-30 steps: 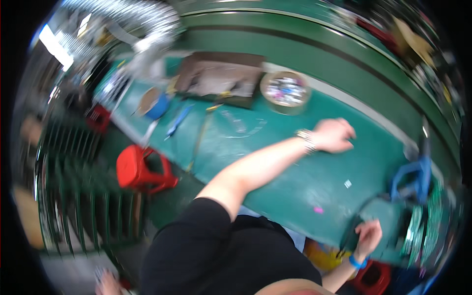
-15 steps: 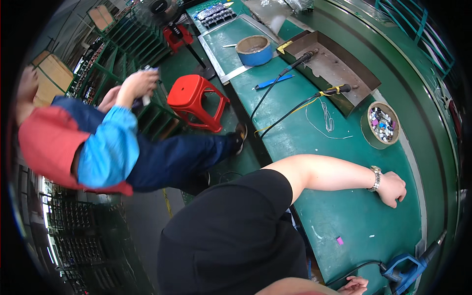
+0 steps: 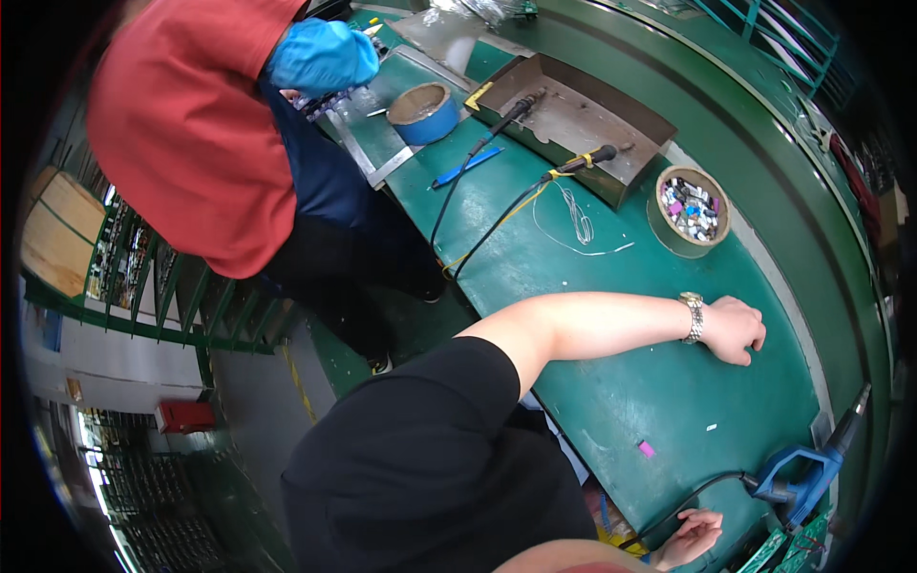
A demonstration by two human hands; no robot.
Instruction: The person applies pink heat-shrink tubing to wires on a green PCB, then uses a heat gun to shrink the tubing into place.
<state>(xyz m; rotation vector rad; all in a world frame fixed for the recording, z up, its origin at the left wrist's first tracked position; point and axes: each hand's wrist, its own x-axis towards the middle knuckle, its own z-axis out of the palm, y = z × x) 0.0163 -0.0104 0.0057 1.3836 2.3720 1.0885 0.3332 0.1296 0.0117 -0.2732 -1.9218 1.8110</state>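
Observation:
My left hand (image 3: 731, 329), a metal-band watch (image 3: 692, 317) on its wrist, rests back-up on the green bench. Its fingers are curled under, so whatever they might hold is hidden. At the lower edge, my right hand (image 3: 695, 537) is half turned up with loosely bent fingers apart and nothing visible in them. Beyond it lies a blue heat gun (image 3: 807, 482) with a black cord. Between my two hands are a small magenta piece (image 3: 647, 449) and a tiny white piece (image 3: 711, 427). Green circuit boards (image 3: 788, 554) show partly beside the heat gun.
A round tub (image 3: 655, 224) holds many small coloured parts. Behind it, two black-handled soldering irons (image 3: 583, 162) lean on a brown tray (image 3: 659, 134), near thin wire (image 3: 579, 215). A blue tape roll (image 3: 425, 124) stands farther off. A co-worker in red (image 3: 201, 124) bends over the bench's far end.
The co-worker has come up to the bench and bent over it; the red stool is now out of sight. My view has shifted, showing more of my right hand and circuit boards. My left hand stays put.

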